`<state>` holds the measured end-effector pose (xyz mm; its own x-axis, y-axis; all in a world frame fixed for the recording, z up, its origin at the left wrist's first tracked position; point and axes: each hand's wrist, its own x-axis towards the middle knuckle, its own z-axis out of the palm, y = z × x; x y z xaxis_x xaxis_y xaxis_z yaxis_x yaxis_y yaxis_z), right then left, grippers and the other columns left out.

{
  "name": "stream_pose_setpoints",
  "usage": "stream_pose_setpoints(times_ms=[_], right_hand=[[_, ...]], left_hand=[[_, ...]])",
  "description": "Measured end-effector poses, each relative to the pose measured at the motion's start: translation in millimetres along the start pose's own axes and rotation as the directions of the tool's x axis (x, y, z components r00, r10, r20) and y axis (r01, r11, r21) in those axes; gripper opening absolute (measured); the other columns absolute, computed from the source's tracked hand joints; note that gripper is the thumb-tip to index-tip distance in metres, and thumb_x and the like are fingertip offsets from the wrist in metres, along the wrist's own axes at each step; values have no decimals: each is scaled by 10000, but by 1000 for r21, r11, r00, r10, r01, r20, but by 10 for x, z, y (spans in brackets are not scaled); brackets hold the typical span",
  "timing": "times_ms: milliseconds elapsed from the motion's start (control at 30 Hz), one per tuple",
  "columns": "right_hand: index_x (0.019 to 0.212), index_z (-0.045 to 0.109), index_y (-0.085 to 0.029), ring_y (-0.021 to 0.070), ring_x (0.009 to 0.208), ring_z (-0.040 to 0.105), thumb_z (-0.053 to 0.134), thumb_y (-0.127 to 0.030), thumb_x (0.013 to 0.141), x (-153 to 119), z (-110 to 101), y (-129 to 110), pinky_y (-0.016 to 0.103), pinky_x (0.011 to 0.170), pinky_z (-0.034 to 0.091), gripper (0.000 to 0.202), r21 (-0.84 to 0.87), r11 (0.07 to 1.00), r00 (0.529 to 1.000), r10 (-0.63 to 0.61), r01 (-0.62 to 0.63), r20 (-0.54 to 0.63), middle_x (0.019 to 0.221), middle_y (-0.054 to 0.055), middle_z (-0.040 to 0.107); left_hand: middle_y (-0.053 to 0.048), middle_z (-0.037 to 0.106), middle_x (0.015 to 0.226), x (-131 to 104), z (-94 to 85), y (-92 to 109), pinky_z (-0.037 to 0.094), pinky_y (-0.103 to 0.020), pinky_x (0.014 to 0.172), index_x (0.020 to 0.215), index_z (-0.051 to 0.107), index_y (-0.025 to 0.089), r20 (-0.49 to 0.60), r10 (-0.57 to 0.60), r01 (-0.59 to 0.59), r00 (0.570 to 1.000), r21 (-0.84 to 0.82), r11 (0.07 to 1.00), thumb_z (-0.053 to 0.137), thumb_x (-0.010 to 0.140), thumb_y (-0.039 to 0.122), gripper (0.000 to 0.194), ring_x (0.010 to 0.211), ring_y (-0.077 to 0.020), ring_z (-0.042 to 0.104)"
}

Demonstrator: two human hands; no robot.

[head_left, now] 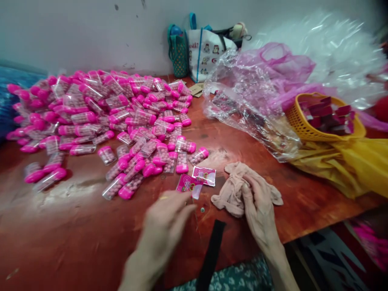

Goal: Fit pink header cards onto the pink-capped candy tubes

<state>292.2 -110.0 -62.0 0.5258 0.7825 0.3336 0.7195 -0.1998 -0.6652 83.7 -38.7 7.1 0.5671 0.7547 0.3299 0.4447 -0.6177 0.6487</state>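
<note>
My left hand (165,220) is smeared by motion at the near edge of two small pink printed cards (189,184). Its fingertips are too blurred to show whether they touch a card. My right hand (260,208) is closed on a crumpled beige cloth (232,190) that lies on the table, thumb and fingers bunched in its folds. A tiny round pale bit (202,209) lies between the hands. Beyond the cards spreads a large heap of clear tubes with pink caps (121,109), filled with small pinkish balls.
The reddish-brown table (79,234) meets a wall at the back. To the right stands a yellow basket (321,135) of dark pink pieces, beside yellow plastic (348,161) and clear and pink plastic bags (260,85). A white bag (209,52) stands behind. A black strap (212,250) hangs in front.
</note>
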Motion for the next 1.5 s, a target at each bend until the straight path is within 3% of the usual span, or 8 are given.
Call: stream_pose_setpoints(times_ms=[100, 200, 300, 833, 967, 1100, 1233, 1500], right_hand=[[1043, 551, -169, 238, 1052, 500, 389, -300, 899, 17, -59, 23, 427, 929, 366, 254, 49, 999, 1000, 6, -6, -3, 1089, 113, 575], [865, 557, -185, 235, 895, 534, 370, -299, 891, 63, -64, 29, 407, 822, 407, 220, 54, 998, 999, 15, -13, -43, 916, 91, 587], [751, 512, -200, 238, 786, 511, 362, -301, 886, 131, -26, 48, 403, 742, 396, 226, 35, 999, 997, 39, -36, -70, 790, 68, 546], [775, 534, -200, 216, 806, 518, 376, -376, 903, 171, -4, 141, 371, 759, 404, 270, 33, 998, 999, 47, -46, -21, 824, 56, 557], [796, 558, -196, 235, 827, 512, 416, -344, 893, 179, -63, -1, 397, 774, 400, 227, -20, 999, 1000, 27, -27, -13, 847, 73, 564], [948, 585, -194, 285, 988, 442, 479, -332, 876, 158, -19, -418, 462, 876, 339, 189, -122, 992, 987, -15, -5, -157, 1041, 107, 550], [937, 578, -200, 266, 900, 460, 519, -250, 858, 132, 296, -775, 429, 819, 379, 110, -63, 994, 992, -89, 94, 85, 914, 76, 558], [811, 559, -191, 255, 819, 468, 493, -189, 847, 40, 659, -734, 394, 720, 379, 76, -71, 991, 979, -99, 113, 176, 819, 71, 556]], left_hand=[[-107, 650, 944, 305, 715, 277, 524, -333, 674, 1100, 533, 112, 416, 153, -253, 896, 197, 947, 483, 810, 80, 295, 826, -215, 613], [-159, 639, 899, 542, 1146, 400, 521, -355, 581, 1040, 519, 56, 489, 92, -287, 868, 341, 895, 365, 827, 26, 265, 772, -254, 631], [-107, 644, 823, 641, 1231, 343, 511, -336, 535, 988, 516, 113, 519, 99, -303, 849, 326, 896, 352, 861, 90, 208, 681, -235, 641], [-117, 631, 987, 532, 988, 202, 468, -347, 747, 1008, 516, 111, 534, 225, -333, 815, 113, 936, 348, 844, 68, 238, 852, -212, 592], [-96, 668, 822, 595, 944, 190, 471, -313, 606, 934, 566, 121, 483, 154, -249, 862, 139, 959, 372, 891, 191, 211, 663, -200, 612], [-74, 682, 828, 506, 520, 8, 466, -280, 636, 998, 577, 144, 329, 31, -89, 944, 164, 982, 326, 921, 250, 283, 704, -181, 628], [-50, 688, 898, 319, 123, -388, 461, -280, 715, 1031, 608, 179, 15, -237, 236, 971, 58, 970, 447, 871, 256, 239, 780, -181, 631], [-44, 549, 853, 220, 153, -583, 466, -312, 633, 947, 591, 166, 102, -253, 220, 962, 255, 941, 527, 799, 201, 164, 668, -175, 569]])
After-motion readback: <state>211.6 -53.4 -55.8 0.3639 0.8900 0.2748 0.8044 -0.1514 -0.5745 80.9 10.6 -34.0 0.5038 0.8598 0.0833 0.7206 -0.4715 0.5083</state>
